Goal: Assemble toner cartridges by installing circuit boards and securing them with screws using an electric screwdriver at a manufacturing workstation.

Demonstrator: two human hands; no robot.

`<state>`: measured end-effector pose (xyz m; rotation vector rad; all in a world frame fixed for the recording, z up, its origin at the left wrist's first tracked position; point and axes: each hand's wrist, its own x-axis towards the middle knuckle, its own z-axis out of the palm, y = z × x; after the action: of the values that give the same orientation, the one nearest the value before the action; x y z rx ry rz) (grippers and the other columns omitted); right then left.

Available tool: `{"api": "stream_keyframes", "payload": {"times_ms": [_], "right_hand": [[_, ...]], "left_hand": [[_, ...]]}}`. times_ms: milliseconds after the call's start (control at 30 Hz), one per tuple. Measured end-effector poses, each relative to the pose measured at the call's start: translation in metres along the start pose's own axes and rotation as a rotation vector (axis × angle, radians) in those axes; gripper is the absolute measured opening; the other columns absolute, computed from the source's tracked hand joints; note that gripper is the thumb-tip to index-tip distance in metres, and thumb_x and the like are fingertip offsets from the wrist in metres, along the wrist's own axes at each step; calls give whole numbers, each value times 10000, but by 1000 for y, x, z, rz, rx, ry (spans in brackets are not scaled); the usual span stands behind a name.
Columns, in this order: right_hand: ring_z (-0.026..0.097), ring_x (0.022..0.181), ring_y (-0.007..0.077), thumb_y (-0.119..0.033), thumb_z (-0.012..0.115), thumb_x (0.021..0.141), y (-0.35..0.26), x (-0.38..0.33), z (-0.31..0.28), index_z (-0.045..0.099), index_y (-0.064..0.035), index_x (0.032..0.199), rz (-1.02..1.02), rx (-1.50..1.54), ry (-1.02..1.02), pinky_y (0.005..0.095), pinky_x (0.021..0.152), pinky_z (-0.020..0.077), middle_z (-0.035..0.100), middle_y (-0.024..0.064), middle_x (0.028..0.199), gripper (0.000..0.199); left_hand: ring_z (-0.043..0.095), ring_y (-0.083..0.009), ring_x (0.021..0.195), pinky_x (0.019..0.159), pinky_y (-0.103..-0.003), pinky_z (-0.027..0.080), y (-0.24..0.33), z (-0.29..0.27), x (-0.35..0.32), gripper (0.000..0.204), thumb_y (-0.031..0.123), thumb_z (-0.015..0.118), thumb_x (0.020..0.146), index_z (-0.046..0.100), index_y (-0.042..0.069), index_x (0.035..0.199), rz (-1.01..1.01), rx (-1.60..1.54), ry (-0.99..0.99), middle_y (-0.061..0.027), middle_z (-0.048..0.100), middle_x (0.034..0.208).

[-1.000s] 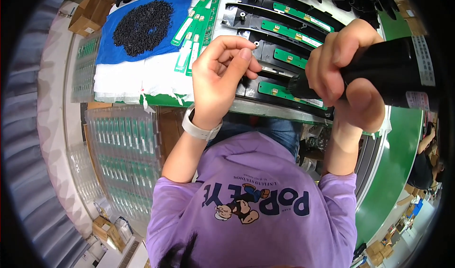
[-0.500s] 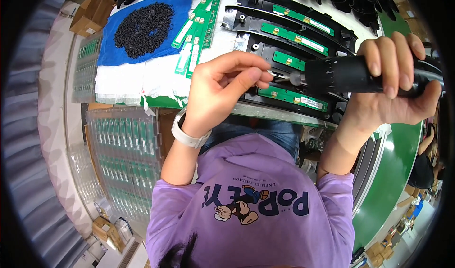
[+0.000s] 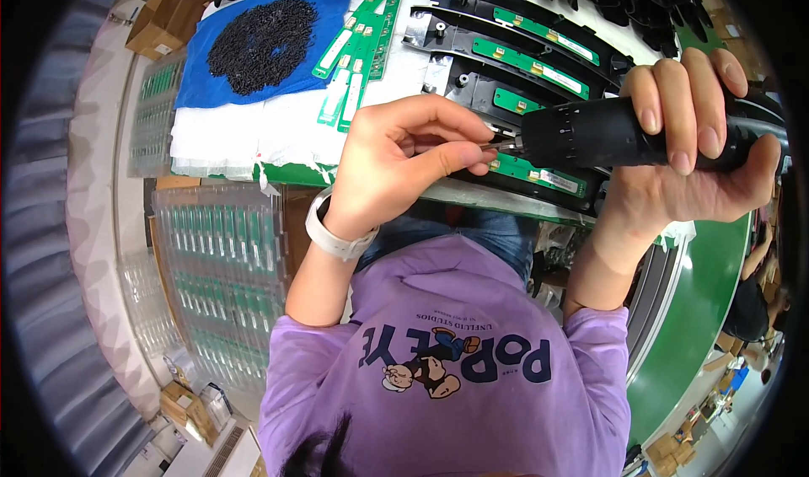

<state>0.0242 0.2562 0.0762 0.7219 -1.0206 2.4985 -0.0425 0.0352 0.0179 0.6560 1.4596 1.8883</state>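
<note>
Far left, we see clear trays (image 3: 221, 266) stacked with rows of green boards, standing beside the bench. Up on the bench lies a blue cloth (image 3: 333, 22) with a heap of small black screws (image 3: 263, 43) on it, and just right of that a fan of loose green circuit strips (image 3: 358, 51) on white sheeting. Moving on, black plastic housings (image 3: 506, 51) lie in a row, each with a green board seated inside.

Now the hands, both raised in front of those housings and hiding part of the nearest one. Our left hand (image 3: 396, 169), white watch band (image 3: 333, 233) at the wrist, is nearly closed, thumb and forefinger pinched together at the driver's tip; whether a screw sits between them, we cannot tell, it is too small. Our right hand (image 3: 695, 152) is wrapped tightly around the black electric screwdriver (image 3: 590, 136), which lies roughly level, its bit pointing left and meeting the left fingertips. Far right, a green conveyor belt (image 3: 699, 308) curves away.
</note>
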Motion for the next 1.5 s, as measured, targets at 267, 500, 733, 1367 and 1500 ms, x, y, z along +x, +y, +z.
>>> {"api": "stream_keyframes", "payload": {"times_ms": [267, 500, 733, 1367, 1500], "right_hand": [[472, 516, 77, -407, 641, 828, 18, 4, 18, 462, -53, 1082, 163, -312, -101, 254, 573, 389, 489, -30, 684, 471], [457, 478, 90, -358, 672, 800, 43, 1, 35, 471, -37, 1035, 203, -489, -59, 246, 461, 360, 493, -5, 640, 446], [433, 455, 96, -254, 741, 731, 47, 8, 37, 473, -37, 883, 275, -610, -184, 236, 434, 357, 493, 22, 607, 377], [515, 483, 57, -410, 734, 794, 39, 22, 13, 494, -79, 1003, 113, -80, -300, 233, 493, 411, 545, -61, 649, 459], [529, 564, 93, -460, 626, 870, 6, 27, 6, 492, -95, 1150, -11, -56, -384, 300, 650, 424, 525, -39, 735, 479]], "left_hand": [[633, -238, 874, 741, -358, 495, 33, -39, 12, 417, 127, 786, 690, 628, 29, 1064, 559, 956, 252, -120, 654, 988], [608, -324, 829, 685, -439, 498, 31, -131, 17, 475, 470, 667, 783, 681, 2, 861, 240, 1854, 892, -144, 647, 845], [612, -289, 806, 667, -415, 492, 21, -148, 20, 151, 197, 734, 721, 673, 65, 759, 194, 1906, 839, -90, 626, 775], [648, -115, 785, 711, -226, 516, 11, -63, 1, 138, 13, 694, 815, 694, 6, 953, 244, 306, 431, -56, 690, 865], [669, -180, 840, 750, -270, 550, 10, -19, -12, 176, -74, 605, 850, 627, -69, 1024, 117, 68, 120, -134, 681, 884]]}}
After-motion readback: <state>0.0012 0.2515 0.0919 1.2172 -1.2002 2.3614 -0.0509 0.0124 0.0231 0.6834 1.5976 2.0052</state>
